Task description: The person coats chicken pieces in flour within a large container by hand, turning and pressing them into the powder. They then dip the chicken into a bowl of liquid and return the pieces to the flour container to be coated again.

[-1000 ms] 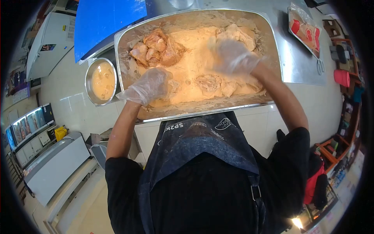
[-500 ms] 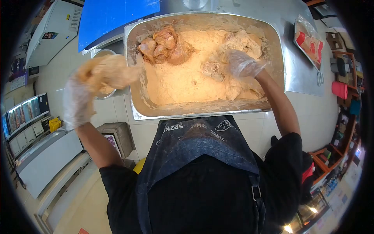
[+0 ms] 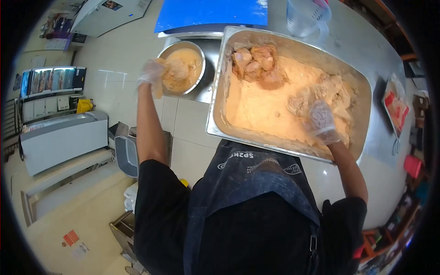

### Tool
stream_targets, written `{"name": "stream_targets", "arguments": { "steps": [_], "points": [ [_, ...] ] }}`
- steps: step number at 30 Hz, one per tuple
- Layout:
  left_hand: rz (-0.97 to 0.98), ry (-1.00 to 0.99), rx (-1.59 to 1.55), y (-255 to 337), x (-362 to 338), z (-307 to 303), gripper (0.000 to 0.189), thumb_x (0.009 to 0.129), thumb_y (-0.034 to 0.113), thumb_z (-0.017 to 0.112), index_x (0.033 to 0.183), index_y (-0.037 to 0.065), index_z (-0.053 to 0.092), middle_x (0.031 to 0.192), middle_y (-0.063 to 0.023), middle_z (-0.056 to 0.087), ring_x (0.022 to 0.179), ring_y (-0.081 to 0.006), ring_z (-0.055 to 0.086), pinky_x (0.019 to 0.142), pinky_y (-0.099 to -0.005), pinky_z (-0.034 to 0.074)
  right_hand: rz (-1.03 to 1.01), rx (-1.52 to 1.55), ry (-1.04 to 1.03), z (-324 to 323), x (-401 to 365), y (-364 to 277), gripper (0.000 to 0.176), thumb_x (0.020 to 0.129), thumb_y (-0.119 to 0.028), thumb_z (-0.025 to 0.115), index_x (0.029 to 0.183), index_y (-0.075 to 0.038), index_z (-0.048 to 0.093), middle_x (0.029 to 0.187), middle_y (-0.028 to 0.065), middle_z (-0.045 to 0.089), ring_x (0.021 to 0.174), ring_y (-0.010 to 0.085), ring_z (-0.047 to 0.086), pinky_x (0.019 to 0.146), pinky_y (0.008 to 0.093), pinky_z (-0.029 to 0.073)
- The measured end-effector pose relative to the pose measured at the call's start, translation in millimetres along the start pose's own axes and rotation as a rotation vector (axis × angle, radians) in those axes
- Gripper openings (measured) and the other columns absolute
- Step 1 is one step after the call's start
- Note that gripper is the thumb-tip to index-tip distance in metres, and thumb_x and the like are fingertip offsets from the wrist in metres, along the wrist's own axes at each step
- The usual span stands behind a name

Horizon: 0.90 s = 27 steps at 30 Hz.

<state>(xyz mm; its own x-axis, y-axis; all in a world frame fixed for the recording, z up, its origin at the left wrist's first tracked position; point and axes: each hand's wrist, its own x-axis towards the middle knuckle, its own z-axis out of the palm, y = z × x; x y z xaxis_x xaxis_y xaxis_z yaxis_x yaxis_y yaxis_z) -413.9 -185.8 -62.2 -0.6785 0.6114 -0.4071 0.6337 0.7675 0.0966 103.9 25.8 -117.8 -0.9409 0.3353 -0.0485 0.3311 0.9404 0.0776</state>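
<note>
My left hand (image 3: 151,73), in a clear plastic glove, is at the left rim of a round metal bowl (image 3: 202,68) of pale orange batter. Its fingers are closed on a coated chicken piece (image 3: 176,71), which overlaps the batter. My gloved right hand (image 3: 323,120) is low over the flour (image 3: 266,107) in a large metal tray (image 3: 293,153), just below several floured chicken pieces (image 3: 337,94). Motion blurs its fingers, so their grip cannot be made out. Reddish, unfloured chicken pieces (image 3: 259,64) are piled in the tray's upper left corner.
A blue board (image 3: 211,13) lies behind the bowl and tray. A clear plastic jug (image 3: 308,18) stands on the metal table (image 3: 350,34) beyond the tray. To the right are a red-and-clear plastic bag (image 3: 396,103) and scissors (image 3: 396,145). A grey bin (image 3: 126,156) is at lower left.
My left hand has moved the chicken piece over the batter bowl. My right hand has shifted down from the floured pieces toward the tray's near side. The view has swung left.
</note>
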Motion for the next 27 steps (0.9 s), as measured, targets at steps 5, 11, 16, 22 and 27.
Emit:
{"name": "stream_targets", "arguments": {
  "steps": [5, 11, 16, 22, 27],
  "points": [
    [0.032, 0.134, 0.048, 9.3, 12.1, 40.0, 0.038, 0.073, 0.027, 0.053, 0.099, 0.000, 0.061, 0.099, -0.0215, 0.060, 0.094, -0.0335, 0.057, 0.081, -0.0383, 0.045, 0.110, -0.084, -0.082, 6.6, 7.4, -7.1, 0.046, 0.066, -0.039, 0.057, 0.090, 0.000, 0.058, 0.082, 0.0146, 0.055, 0.081, 0.0265, 0.052, 0.069, 0.0362, 0.040],
    [0.030, 0.129, -0.035, -0.8, 23.1, 66.2, 0.036, 0.071, 0.027, 0.057, 0.096, 0.002, 0.061, 0.096, -0.0203, 0.061, 0.090, -0.0333, 0.058, 0.078, -0.0402, 0.046, 0.090, -0.218, -0.082, 40.2, 1.0, 4.7, 0.030, 0.068, -0.019, 0.055, 0.089, 0.003, 0.056, 0.087, 0.0177, 0.054, 0.084, 0.0299, 0.051, 0.075, 0.0378, 0.041],
    [0.086, 0.175, 0.085, 8.3, 15.4, 42.6, 0.033, 0.071, 0.024, 0.058, 0.095, 0.001, 0.062, 0.093, -0.0189, 0.061, 0.087, -0.0325, 0.059, 0.074, -0.0389, 0.047, 0.028, -0.312, -0.247, 4.8, 9.4, 3.5, 0.021, 0.069, -0.011, 0.052, 0.086, -0.001, 0.057, 0.082, 0.0126, 0.056, 0.079, 0.0248, 0.053, 0.069, 0.0346, 0.042],
    [0.142, 0.399, -0.107, 41.0, -35.7, 1.8, 0.019, 0.073, 0.020, 0.058, 0.086, 0.008, 0.065, 0.081, -0.0189, 0.062, 0.075, -0.0326, 0.061, 0.063, -0.0401, 0.050, -0.088, -0.175, -0.192, -43.7, 22.6, 27.5, 0.032, 0.069, -0.018, 0.059, 0.092, 0.003, 0.054, 0.084, 0.0152, 0.056, 0.082, 0.0273, 0.055, 0.071, 0.0355, 0.044],
    [0.264, 0.654, -0.046, 30.9, -34.5, 7.4, 0.018, 0.074, 0.019, 0.060, 0.088, 0.009, 0.066, 0.081, -0.0167, 0.063, 0.072, -0.0316, 0.062, 0.062, -0.0376, 0.050, 0.015, 0.275, -0.150, -27.0, -2.1, 46.0, 0.053, 0.072, -0.029, 0.064, 0.111, 0.003, 0.049, 0.096, 0.0195, 0.056, 0.089, 0.0340, 0.053, 0.077, 0.0408, 0.043]
  ]
}}
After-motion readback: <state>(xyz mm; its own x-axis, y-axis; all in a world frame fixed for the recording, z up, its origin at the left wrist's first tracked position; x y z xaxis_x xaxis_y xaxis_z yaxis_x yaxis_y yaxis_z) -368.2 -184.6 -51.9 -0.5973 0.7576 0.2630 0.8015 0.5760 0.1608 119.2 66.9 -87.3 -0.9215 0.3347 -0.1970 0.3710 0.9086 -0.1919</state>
